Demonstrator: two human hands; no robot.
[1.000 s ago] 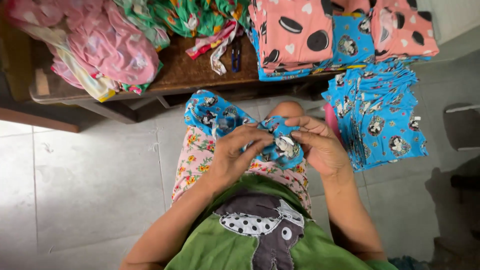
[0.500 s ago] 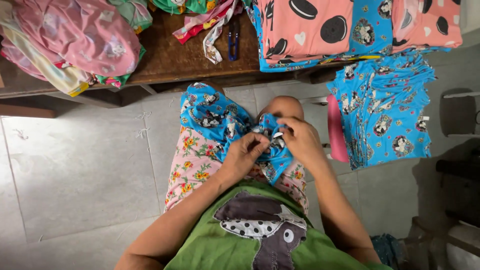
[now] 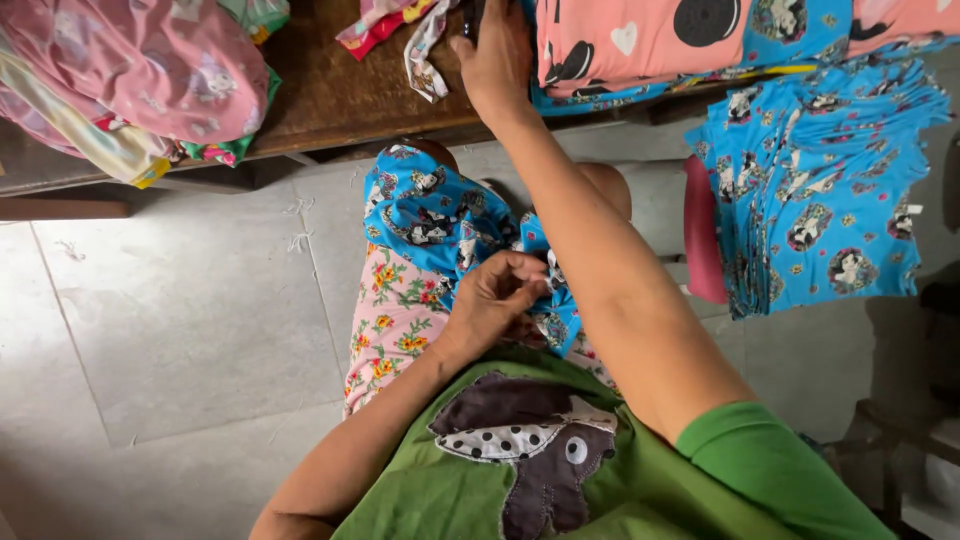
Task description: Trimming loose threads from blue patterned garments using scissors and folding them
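The left hand (image 3: 497, 300) pinches the blue printed cotton garment (image 3: 440, 215), which lies lengthwise along the lap toward the wooden table (image 3: 330, 95); the right hand (image 3: 495, 60) reaches the table's near edge, its grip unclear.

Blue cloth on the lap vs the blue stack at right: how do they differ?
The lap cloth is one crumpled piece, pinched by the left hand; the blue stack is many flat pieces, layered and untouched. The lap cloth drapes over the knees; the stack overhangs a pink seat. Both share the same blue cartoon print.

Left hand (image 3: 497, 296) pinches blue printed cloth (image 3: 430, 212) on lap; right hand (image 3: 497, 55) reaches onto wooden table (image 3: 330, 90).
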